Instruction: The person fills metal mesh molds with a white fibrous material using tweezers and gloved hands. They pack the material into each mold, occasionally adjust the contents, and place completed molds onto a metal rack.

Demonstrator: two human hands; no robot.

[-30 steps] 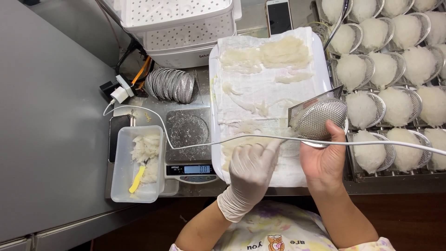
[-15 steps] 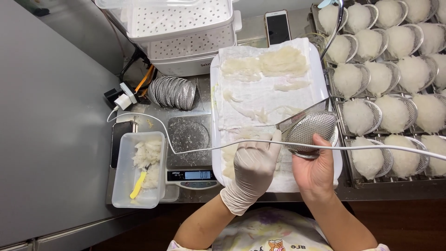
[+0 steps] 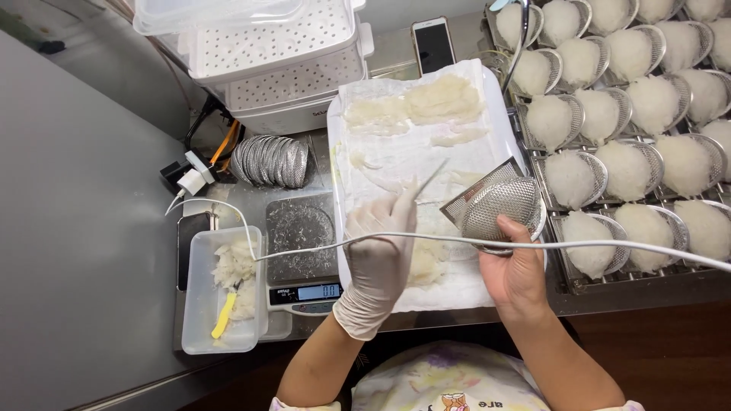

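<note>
White glove (image 3: 378, 262), silver mesh cup (image 3: 502, 211), white tray (image 3: 487, 84), pale translucent strands (image 3: 426, 103), yellow tool (image 3: 224, 314).

Bright, even light falls from above, and the shadows stay short and soft. The white tray (image 3: 495, 99) and the rows of pale mounds at the right are nearly washed out, with little texture left. The grey worktop (image 3: 76, 228) shows a dull sheen without hard glare. Focus is sharp at the centre; the corners bend slightly outward and go darker at the bottom edge.
</note>
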